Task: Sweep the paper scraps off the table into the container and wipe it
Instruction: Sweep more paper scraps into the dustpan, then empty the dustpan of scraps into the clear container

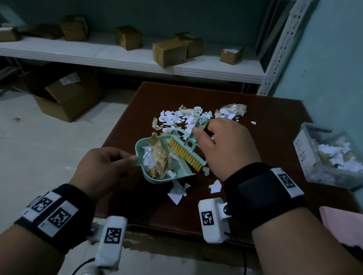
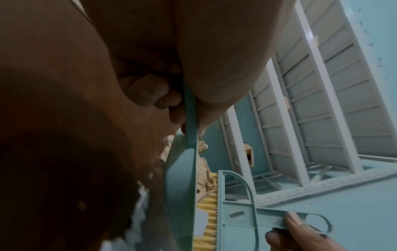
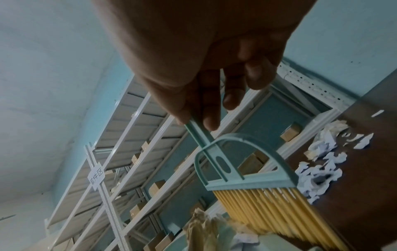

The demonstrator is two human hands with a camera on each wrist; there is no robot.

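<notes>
My left hand (image 1: 107,167) grips the handle of a small teal dustpan (image 1: 144,147) that sits on the dark brown table (image 1: 129,112); the handle (image 2: 190,117) is pinched between thumb and fingers. The pan holds white and tan paper scraps (image 1: 159,158). My right hand (image 1: 224,145) pinches the handle of a teal brush (image 3: 225,163) whose yellow bristles (image 1: 184,154) stand at the pan's mouth. A pile of scraps (image 1: 187,117) lies on the table behind the brush, and a few loose ones (image 1: 176,191) lie in front of the pan.
A clear plastic container (image 1: 330,157) with paper scraps stands at the table's right edge. A pink cloth (image 1: 352,233) lies at the near right corner. White metal shelves (image 1: 116,53) with cardboard boxes stand behind the table. An open carton (image 1: 66,95) sits on the floor.
</notes>
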